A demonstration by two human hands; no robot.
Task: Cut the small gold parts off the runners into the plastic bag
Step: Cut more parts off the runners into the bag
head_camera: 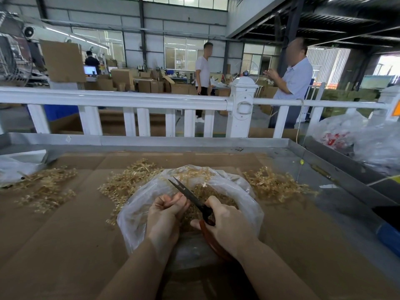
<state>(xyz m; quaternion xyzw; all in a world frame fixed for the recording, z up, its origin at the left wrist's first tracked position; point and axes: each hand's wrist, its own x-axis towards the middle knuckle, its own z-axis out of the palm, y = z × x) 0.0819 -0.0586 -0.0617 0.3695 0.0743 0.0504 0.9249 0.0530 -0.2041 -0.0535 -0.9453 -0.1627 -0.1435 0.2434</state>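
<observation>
— What do the hands hold?
— The right hand point(225, 221) grips red-handled scissors point(192, 197), dark blades aimed toward 11 o'clock; the left hand point(165, 215) pinches a thin gold runner point(161, 199).
— And the plastic bag point(244, 204)?
— Clear, crinkled, open beneath them, gold parts point(218, 197) inside.
— Farther out?
— Spiky runner heaps point(275, 186) on the cardboard-covered counter point(65, 245); red print on a bag point(334, 138) at 2 o'clock, unreadable.

Runner heaps point(127, 182) point(275, 185) flank bag point(244, 204); bare cardboard point(65, 245) nearer.
</observation>
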